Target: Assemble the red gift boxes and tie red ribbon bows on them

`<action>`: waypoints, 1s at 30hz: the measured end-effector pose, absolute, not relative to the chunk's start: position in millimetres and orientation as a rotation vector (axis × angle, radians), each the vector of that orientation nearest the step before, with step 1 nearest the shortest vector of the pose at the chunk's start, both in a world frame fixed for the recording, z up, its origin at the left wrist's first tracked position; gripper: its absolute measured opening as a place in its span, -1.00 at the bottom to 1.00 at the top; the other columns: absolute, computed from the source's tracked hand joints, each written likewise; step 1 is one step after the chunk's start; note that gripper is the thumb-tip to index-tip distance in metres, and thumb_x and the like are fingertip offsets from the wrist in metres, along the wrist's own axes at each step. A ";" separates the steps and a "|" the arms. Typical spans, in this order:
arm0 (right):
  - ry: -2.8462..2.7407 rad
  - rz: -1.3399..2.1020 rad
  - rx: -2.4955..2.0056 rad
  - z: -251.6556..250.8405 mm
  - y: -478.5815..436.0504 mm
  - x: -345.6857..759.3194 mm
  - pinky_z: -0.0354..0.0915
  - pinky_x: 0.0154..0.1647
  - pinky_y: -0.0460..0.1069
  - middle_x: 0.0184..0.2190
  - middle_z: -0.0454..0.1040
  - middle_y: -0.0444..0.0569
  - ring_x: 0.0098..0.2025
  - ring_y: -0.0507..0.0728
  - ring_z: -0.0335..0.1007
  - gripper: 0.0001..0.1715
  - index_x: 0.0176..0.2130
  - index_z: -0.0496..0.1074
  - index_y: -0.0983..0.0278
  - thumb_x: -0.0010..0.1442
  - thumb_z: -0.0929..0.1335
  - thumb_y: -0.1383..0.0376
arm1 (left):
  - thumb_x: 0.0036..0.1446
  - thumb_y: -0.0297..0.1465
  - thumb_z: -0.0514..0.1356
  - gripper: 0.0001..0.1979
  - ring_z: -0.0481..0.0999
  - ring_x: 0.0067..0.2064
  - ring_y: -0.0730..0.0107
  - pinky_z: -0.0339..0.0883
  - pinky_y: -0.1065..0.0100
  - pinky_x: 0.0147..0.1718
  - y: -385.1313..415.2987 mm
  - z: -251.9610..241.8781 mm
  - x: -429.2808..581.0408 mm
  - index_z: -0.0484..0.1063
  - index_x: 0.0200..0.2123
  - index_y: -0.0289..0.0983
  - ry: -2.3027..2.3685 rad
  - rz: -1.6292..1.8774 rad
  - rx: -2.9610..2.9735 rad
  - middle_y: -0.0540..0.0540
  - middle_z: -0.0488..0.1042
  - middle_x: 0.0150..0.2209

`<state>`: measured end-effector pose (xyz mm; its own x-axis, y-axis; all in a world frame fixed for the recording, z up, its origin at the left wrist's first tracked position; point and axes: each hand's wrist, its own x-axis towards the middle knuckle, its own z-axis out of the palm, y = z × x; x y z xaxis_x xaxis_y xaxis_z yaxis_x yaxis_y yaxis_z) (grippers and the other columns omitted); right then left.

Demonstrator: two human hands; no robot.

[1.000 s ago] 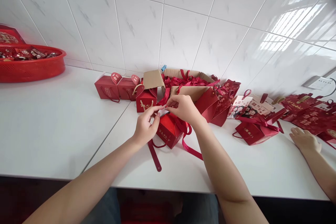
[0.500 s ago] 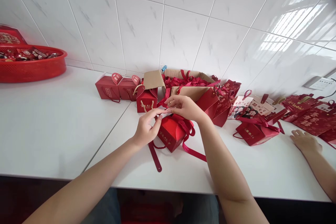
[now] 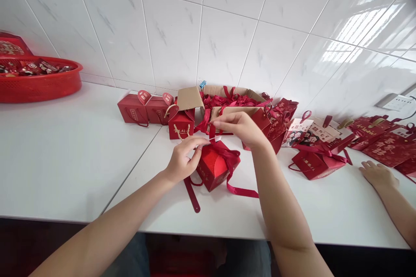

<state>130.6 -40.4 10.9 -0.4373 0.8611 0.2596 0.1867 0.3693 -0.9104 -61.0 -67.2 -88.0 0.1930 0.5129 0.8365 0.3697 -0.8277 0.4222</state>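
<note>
A red gift box [image 3: 216, 162] stands in front of me, with a dark red ribbon [image 3: 238, 190] across its top and one tail trailing on the table. My right hand [image 3: 242, 129] is closed in a pinch above the box, on a raised part of the ribbon. My left hand [image 3: 186, 159] is at the box's upper left edge, fingers bent together. Its fingertips meet the ribbon where a thin pale strip shows between the hands; the exact grip is partly hidden. A flat dark red strap [image 3: 192, 194] sticks out from the box's near left side.
Behind the hands, a cardboard carton [image 3: 232, 112] holds red ribbons. Red gift boxes [image 3: 133, 109] stand along the tiled wall, and a ribboned box [image 3: 316, 162] lies to the right. A red basket [image 3: 42, 82] is far left. Another person's hand [image 3: 378, 175] rests at right.
My right hand has drawn away from my left fingertips, a little right and up, with the ribbon now visible in it. My left hand has barely moved. The box has turned slightly.
</note>
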 end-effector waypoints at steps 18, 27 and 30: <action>-1.536 0.438 -0.589 53.4 -95.1 184.8 0.41 -0.04 0.17 -0.03 0.49 0.01 0.04 0.27 0.43 -0.59 -0.06 0.50 0.09 0.21 0.26 0.00 | 0.13 -0.47 0.11 -0.79 0.43 0.01 0.19 0.35 0.17 -0.06 -74.5 -71.0 -58.6 0.40 -0.14 -0.23 0.788 1.627 2.294 -0.19 0.45 -0.03; -1.589 0.666 -0.424 54.6 -102.9 162.0 0.38 0.09 0.16 -0.07 0.53 -0.09 0.01 0.21 0.45 -0.70 -0.12 0.50 0.10 0.15 0.37 0.08 | 0.15 -0.21 0.18 -0.78 0.44 -0.37 0.38 0.29 0.37 -0.42 -87.8 63.0 -21.5 0.52 -0.24 -0.19 1.049 1.264 2.256 -0.02 0.49 -0.38; -1.614 0.669 -0.484 56.7 -107.6 160.5 0.41 0.01 0.13 -0.09 0.52 -0.08 -0.02 0.18 0.46 -0.71 -0.10 0.47 0.10 0.18 0.35 0.09 | 0.16 -0.24 0.18 -0.77 0.40 -0.47 0.44 0.25 0.39 -0.50 -92.3 73.6 -19.0 0.53 -0.41 -0.24 1.088 1.360 2.183 0.01 0.44 -0.52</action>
<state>160.5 -107.6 56.7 -0.1512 0.6529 0.7422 -0.0639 0.7428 -0.6664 -19.0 -92.3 73.6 0.2456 0.7572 0.6053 0.4243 -0.6454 0.6352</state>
